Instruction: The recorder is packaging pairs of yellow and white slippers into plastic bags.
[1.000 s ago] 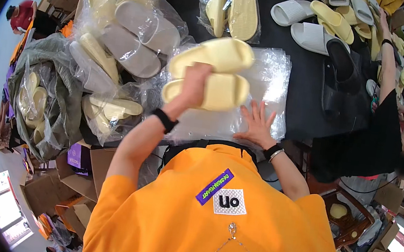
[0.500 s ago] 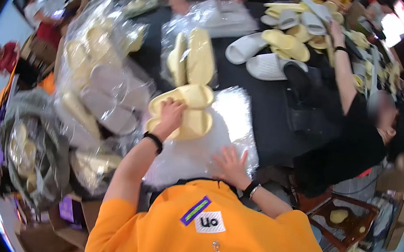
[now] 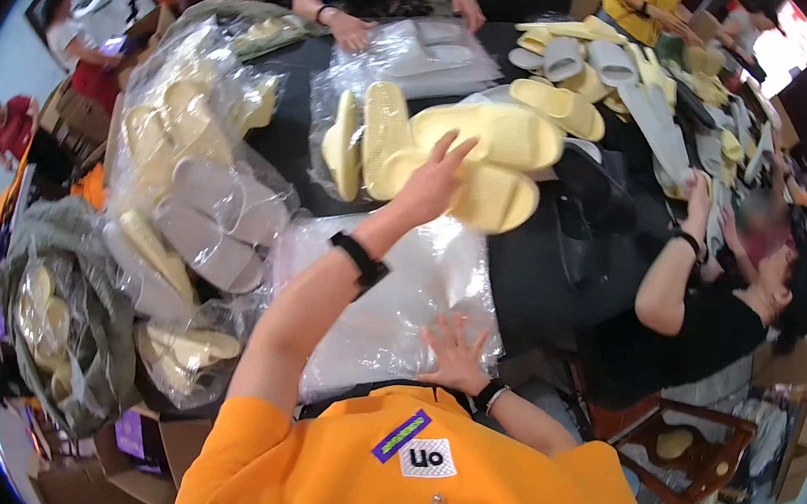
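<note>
My left hand [image 3: 432, 185] reaches out past the middle of the table with a pair of pale yellow slippers [image 3: 501, 199] in its grip. Part of the pair is hidden by the hand, and so is the thumb. Flat on a stack of clear plastic bags [image 3: 390, 281] lies my right hand [image 3: 456, 354], fingers spread and nothing held. Beyond the bags, to the left of the held pair, two more yellow slippers [image 3: 341, 149] stand beside or in clear plastic; I cannot tell which.
Bagged yellow and grey slippers [image 3: 219, 199] line the table's left side. Loose slippers [image 3: 588, 63] are heaped at the far right, with black slippers [image 3: 579, 213] nearer. Across the table, a person's hand [image 3: 350, 32] touches bagged slippers. A person in black [image 3: 716, 331] sits at right.
My left hand has carried the yellow slippers away from the bags, farther out and to the right. My right hand stays put. The person at right has drawn an arm back from the heap.
</note>
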Action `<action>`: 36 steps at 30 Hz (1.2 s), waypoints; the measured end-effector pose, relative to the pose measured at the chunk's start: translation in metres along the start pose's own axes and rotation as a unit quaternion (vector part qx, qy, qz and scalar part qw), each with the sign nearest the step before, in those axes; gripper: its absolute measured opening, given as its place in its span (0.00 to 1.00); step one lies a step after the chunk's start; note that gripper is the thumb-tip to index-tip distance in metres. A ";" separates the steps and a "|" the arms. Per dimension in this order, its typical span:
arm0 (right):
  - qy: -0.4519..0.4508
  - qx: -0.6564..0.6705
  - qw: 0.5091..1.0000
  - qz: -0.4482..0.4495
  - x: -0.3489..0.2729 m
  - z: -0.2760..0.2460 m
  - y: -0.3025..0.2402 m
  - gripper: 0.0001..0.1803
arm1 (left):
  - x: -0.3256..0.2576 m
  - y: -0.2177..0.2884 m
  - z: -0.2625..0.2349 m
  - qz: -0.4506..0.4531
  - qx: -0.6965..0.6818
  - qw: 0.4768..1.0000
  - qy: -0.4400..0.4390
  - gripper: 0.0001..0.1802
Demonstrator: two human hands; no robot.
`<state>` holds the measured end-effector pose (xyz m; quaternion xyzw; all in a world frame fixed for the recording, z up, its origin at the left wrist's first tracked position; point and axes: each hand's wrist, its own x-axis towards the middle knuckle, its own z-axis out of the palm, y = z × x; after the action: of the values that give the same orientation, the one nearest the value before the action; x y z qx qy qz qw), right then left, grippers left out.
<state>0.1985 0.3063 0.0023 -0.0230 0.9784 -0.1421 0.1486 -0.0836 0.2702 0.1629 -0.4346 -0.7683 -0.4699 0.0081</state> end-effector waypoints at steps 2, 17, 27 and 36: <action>0.002 0.003 1.000 -0.004 0.002 0.002 0.000 0.52 | 0.011 0.009 -0.001 -0.044 -0.017 0.999 0.025 0.33; -0.021 -0.022 0.999 0.011 0.004 -0.011 -0.004 0.51 | -0.037 -0.131 -0.061 -0.534 0.155 0.820 0.136 0.53; -0.098 0.019 0.995 0.032 0.007 -0.028 -0.010 0.49 | -0.053 -0.167 -0.059 -0.577 0.134 0.803 0.069 0.37; -0.091 0.004 0.996 0.020 0.012 -0.037 -0.011 0.48 | -0.072 -0.142 -0.109 -0.356 -0.329 0.840 0.242 0.18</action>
<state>0.1763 0.3048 0.0364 -0.0160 0.9605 -0.1403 0.2398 -0.1779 0.1179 0.0916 0.0197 -0.6440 -0.7557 -0.1177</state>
